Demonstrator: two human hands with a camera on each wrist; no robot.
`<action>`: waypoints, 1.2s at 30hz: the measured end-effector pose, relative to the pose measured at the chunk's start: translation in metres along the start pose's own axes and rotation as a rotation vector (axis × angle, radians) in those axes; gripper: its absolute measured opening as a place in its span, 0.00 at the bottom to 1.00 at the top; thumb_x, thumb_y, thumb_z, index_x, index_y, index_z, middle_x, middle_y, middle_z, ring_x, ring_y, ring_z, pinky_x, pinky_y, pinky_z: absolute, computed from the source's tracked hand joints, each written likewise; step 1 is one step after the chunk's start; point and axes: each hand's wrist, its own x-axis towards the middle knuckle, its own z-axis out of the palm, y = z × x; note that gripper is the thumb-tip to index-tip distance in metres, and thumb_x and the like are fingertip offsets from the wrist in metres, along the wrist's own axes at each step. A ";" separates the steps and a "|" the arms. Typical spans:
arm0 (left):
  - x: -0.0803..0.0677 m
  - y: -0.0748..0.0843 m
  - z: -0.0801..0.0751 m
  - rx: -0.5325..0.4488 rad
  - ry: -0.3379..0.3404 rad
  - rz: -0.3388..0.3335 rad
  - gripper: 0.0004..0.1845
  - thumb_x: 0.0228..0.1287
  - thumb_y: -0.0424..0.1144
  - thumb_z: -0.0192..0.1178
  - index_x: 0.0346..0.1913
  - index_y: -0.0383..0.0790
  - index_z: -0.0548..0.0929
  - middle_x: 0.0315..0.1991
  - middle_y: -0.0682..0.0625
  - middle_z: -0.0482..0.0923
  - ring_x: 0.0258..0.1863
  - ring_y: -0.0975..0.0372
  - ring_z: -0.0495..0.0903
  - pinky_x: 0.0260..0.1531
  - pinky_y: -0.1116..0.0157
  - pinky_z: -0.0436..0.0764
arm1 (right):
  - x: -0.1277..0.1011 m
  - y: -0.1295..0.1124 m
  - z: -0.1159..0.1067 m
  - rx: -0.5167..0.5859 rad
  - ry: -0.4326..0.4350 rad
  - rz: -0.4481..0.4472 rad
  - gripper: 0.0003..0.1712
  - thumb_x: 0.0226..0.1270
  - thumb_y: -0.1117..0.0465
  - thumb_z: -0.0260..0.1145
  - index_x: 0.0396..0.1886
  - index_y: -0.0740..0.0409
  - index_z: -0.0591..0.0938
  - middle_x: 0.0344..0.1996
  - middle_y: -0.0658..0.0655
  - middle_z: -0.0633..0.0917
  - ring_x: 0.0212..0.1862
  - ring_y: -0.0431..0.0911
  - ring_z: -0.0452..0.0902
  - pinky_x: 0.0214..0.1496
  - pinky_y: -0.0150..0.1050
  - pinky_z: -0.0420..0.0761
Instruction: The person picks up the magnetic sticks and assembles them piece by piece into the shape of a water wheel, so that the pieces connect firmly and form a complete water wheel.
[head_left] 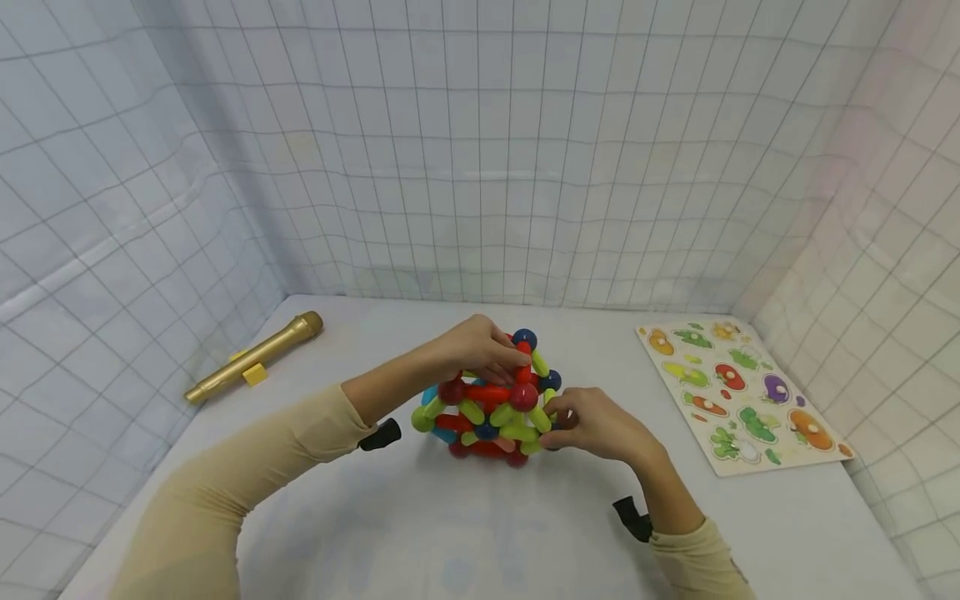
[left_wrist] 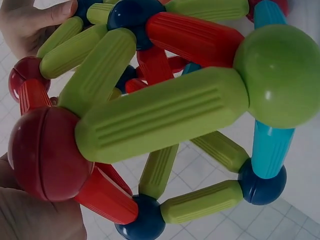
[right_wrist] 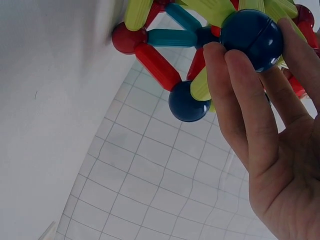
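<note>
A magnetic stick-and-ball structure [head_left: 491,394] of red, lime-green and blue pieces stands on the white table in the head view. My left hand [head_left: 480,350] reaches over its top, with fingers and thumb about a red stick [head_left: 522,360]. At the structure's right side, my right hand [head_left: 600,423] holds a dark blue ball [right_wrist: 252,39] between fingers and thumb, as the right wrist view shows. Close up in the left wrist view are a lime-green stick [left_wrist: 165,115], a green ball [left_wrist: 280,75] and a dark red ball [left_wrist: 50,152]; this ball partly covers the left hand.
A gold toy microphone [head_left: 258,354] lies at the table's left, with yellow blocks [head_left: 255,374] by it. On the right lies a vegetable puzzle board [head_left: 738,392]. Grid-patterned white curtains [head_left: 480,167] enclose the back and sides of the table.
</note>
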 end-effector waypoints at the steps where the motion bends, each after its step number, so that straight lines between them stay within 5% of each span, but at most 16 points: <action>1: 0.001 0.001 0.000 0.027 -0.001 -0.002 0.15 0.62 0.43 0.67 0.43 0.33 0.87 0.34 0.44 0.88 0.31 0.60 0.88 0.36 0.66 0.85 | 0.000 0.000 -0.001 -0.001 0.001 0.002 0.16 0.56 0.51 0.75 0.42 0.53 0.86 0.30 0.48 0.84 0.34 0.40 0.77 0.32 0.32 0.78; 10: 0.008 0.003 0.001 0.098 -0.013 -0.048 0.14 0.62 0.44 0.67 0.38 0.34 0.88 0.31 0.44 0.88 0.30 0.60 0.88 0.35 0.68 0.85 | 0.002 -0.002 0.000 -0.016 0.011 0.034 0.17 0.55 0.51 0.75 0.43 0.53 0.86 0.31 0.47 0.83 0.35 0.40 0.76 0.32 0.32 0.78; 15: -0.008 -0.001 -0.013 0.171 0.020 0.066 0.18 0.65 0.48 0.63 0.42 0.34 0.88 0.33 0.45 0.88 0.31 0.59 0.88 0.36 0.65 0.86 | -0.001 -0.003 -0.001 0.004 0.002 0.045 0.18 0.57 0.50 0.74 0.44 0.53 0.86 0.32 0.47 0.84 0.35 0.40 0.77 0.34 0.33 0.79; 18: -0.031 -0.015 -0.021 0.175 0.252 0.255 0.18 0.70 0.48 0.57 0.44 0.35 0.87 0.34 0.44 0.88 0.34 0.57 0.88 0.38 0.62 0.86 | -0.006 -0.001 -0.004 0.027 0.095 0.069 0.16 0.62 0.51 0.70 0.46 0.52 0.85 0.35 0.49 0.85 0.37 0.42 0.79 0.36 0.35 0.80; 21: -0.040 -0.047 -0.016 0.141 0.578 0.444 0.18 0.74 0.46 0.50 0.50 0.38 0.85 0.43 0.43 0.87 0.44 0.54 0.86 0.46 0.57 0.84 | -0.005 0.002 -0.002 0.101 0.356 0.095 0.17 0.69 0.52 0.63 0.54 0.54 0.82 0.44 0.54 0.85 0.46 0.47 0.81 0.47 0.44 0.84; 23: -0.033 -0.072 -0.007 0.152 0.690 0.514 0.21 0.77 0.46 0.45 0.58 0.38 0.80 0.54 0.43 0.83 0.56 0.51 0.81 0.57 0.52 0.78 | 0.000 0.003 0.006 0.186 0.525 0.074 0.23 0.74 0.52 0.57 0.63 0.55 0.75 0.57 0.57 0.80 0.59 0.51 0.76 0.60 0.52 0.78; 25: -0.021 -0.094 0.005 0.156 0.655 0.533 0.25 0.78 0.47 0.38 0.68 0.40 0.71 0.68 0.43 0.71 0.69 0.49 0.69 0.67 0.46 0.67 | 0.007 0.005 0.017 0.259 0.615 0.037 0.28 0.77 0.51 0.50 0.72 0.55 0.64 0.69 0.58 0.69 0.71 0.53 0.64 0.70 0.59 0.66; 29: -0.003 -0.113 0.023 0.132 0.428 0.547 0.32 0.76 0.51 0.30 0.78 0.45 0.48 0.79 0.46 0.46 0.78 0.48 0.47 0.72 0.39 0.46 | 0.018 0.009 0.036 0.354 0.575 0.005 0.33 0.77 0.49 0.39 0.78 0.49 0.51 0.77 0.56 0.53 0.78 0.56 0.46 0.72 0.68 0.51; 32: 0.003 -0.116 0.031 0.068 0.353 0.557 0.33 0.74 0.53 0.29 0.79 0.48 0.42 0.79 0.46 0.43 0.78 0.47 0.42 0.71 0.35 0.40 | 0.021 0.012 0.042 0.390 0.528 0.019 0.33 0.77 0.47 0.35 0.79 0.44 0.49 0.77 0.56 0.54 0.77 0.58 0.50 0.71 0.67 0.56; 36: 0.004 -0.117 0.036 0.050 0.362 0.559 0.35 0.73 0.52 0.28 0.79 0.46 0.41 0.79 0.43 0.44 0.78 0.44 0.42 0.70 0.33 0.36 | 0.024 0.015 0.045 0.408 0.526 0.033 0.31 0.78 0.44 0.33 0.78 0.39 0.50 0.74 0.59 0.64 0.69 0.59 0.67 0.65 0.61 0.70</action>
